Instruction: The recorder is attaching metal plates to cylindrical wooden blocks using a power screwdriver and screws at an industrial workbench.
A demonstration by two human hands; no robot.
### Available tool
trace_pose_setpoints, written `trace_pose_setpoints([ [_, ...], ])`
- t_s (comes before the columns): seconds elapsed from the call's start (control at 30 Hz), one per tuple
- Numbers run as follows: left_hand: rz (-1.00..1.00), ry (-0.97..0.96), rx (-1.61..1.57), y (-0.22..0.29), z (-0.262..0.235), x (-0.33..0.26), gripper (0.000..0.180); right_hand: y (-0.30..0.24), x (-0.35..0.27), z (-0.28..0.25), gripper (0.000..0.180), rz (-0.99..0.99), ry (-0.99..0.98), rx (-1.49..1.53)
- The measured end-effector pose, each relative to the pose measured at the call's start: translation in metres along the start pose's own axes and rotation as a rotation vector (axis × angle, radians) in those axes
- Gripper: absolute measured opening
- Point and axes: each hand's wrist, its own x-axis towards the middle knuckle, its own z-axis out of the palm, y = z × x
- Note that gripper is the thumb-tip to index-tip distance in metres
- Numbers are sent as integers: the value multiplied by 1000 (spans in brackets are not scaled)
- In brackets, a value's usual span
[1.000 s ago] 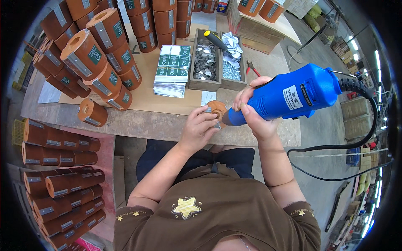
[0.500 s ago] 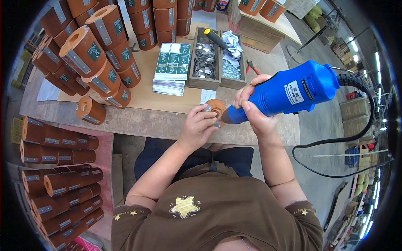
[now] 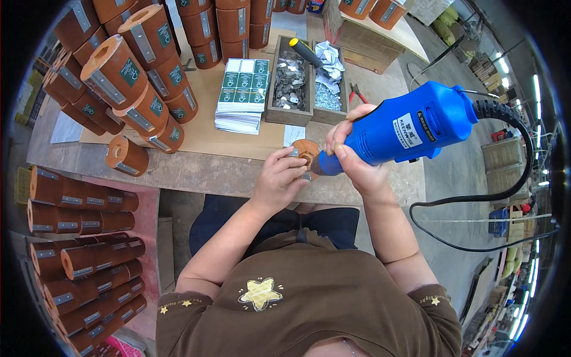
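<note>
Reddish-brown round block with a central hole and grey metal strips (image 3: pixel 306 146) sits near the centre of the frame, its ringed end face turned up to the camera; how its long axis tilts is hard to tell. At upper left, stacked reddish-brown cylinders with metal strips and green labels (image 3: pixel 140 116) crowd a worn wooden bench (image 3: pixel 229 175). Right of them, the bare left hand (image 3: pixel 276 179) is the nearer one: its bent fingers rest at the block's left edge and lower rim, slightly parted, though whether they pinch a strip cannot be told. On the block's right, a bright blue, thick-bodied corded power tool (image 3: pixel 389 134) slants from upper right to lower left, its nose at the block; contact is unclear. Right of centre, the bare right hand (image 3: pixel 364 172) wraps the tool's front, thumb and fingers closed around it, apart from the block.
</note>
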Motion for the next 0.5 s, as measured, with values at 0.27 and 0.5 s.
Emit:
trace_pose_setpoints([
  [0.27,3,7,10,0,2,-1,31,11,0,-4,42,-202,-62,-239],
  [0.5,19,-1,46,-1,1,-1,29,10,2,3,47,-174,-27,-169],
])
